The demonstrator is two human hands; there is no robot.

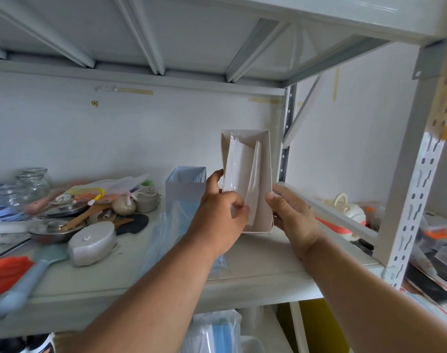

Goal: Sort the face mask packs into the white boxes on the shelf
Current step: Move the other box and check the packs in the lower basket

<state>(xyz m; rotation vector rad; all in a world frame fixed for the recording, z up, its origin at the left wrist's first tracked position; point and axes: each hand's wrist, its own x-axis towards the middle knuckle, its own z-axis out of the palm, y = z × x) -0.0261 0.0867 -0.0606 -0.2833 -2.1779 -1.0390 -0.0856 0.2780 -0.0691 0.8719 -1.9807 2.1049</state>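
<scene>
Where the shelf (255,266) begins at your far left, glass jars (33,182) stand at the back, with a heap of small kitchen bits in front of them: metal dishes (56,225), a wooden spoon (90,212) and a grey oval lidded container (92,243). An orange cloth (5,271) and a pale blue utensil (26,284) lie at the front edge. Further right, a second white box (185,189) stands upright with blue masks inside, and loose blue mask packs (166,225) in clear wrap lie on the shelf just before it.

Your left hand (219,215) comes next: its fingers are curled round the clear-wrapped face mask pack (239,166), pinching its lower end, while the rest of the pack sits inside the white box (265,174). That box is tilted towards you with its open top facing the camera, its lower end at the shelf surface. A second pack leans inside it, to the right of the one you hold.

Your right hand (291,215) holds the box's right side, thumb against its wall near the lower corner, fingers wrapped behind.

Beyond the grey upright (405,200), a cream and orange object (344,210) sits on the neighbouring shelf.
</scene>
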